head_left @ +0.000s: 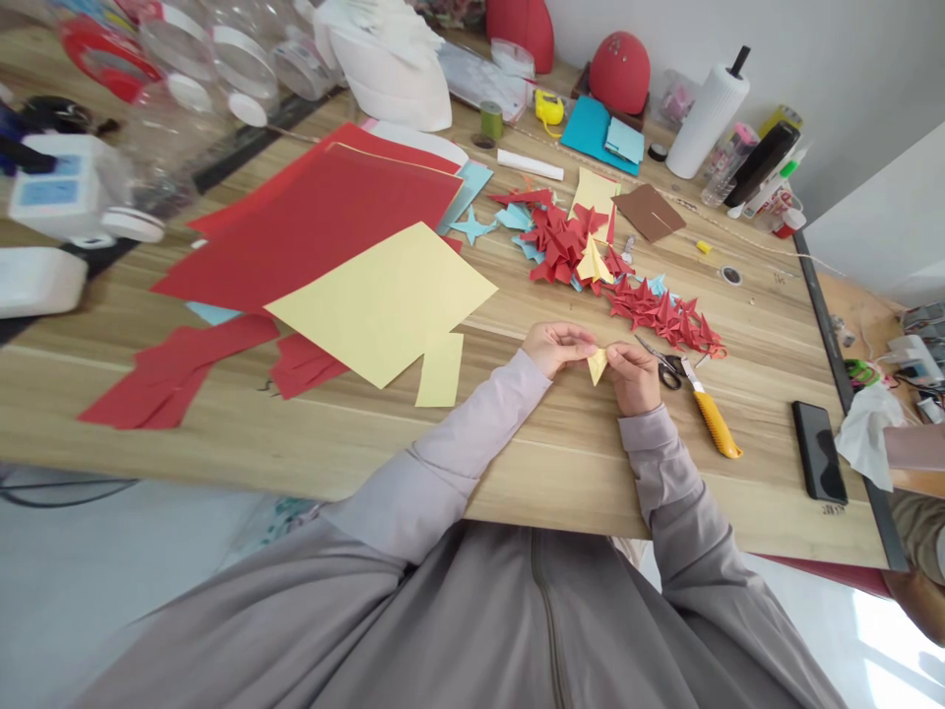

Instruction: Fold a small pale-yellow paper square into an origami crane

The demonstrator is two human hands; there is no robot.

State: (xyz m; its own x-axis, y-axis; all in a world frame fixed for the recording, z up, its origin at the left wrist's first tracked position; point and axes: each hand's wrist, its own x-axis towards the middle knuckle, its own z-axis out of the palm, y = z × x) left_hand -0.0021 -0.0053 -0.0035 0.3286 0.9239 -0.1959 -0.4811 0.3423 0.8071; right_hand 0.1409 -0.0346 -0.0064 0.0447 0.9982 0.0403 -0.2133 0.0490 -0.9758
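Between my two hands, above the wooden table, is a small folded piece of yellow paper with its point toward me. My left hand pinches its left edge between thumb and fingers. On the other edge, my right hand grips it the same way. Just beyond my hands lies a string of red folded paper pieces, with a heap of red, blue and yellow paper pieces behind it. Left of my left hand are a large yellow sheet and a small yellow strip.
Black scissors and a yellow-handled knife lie right of my right hand. A black phone rests near the right edge. Red sheets and red strips spread leftward. Plastic bottles crowd the back left.
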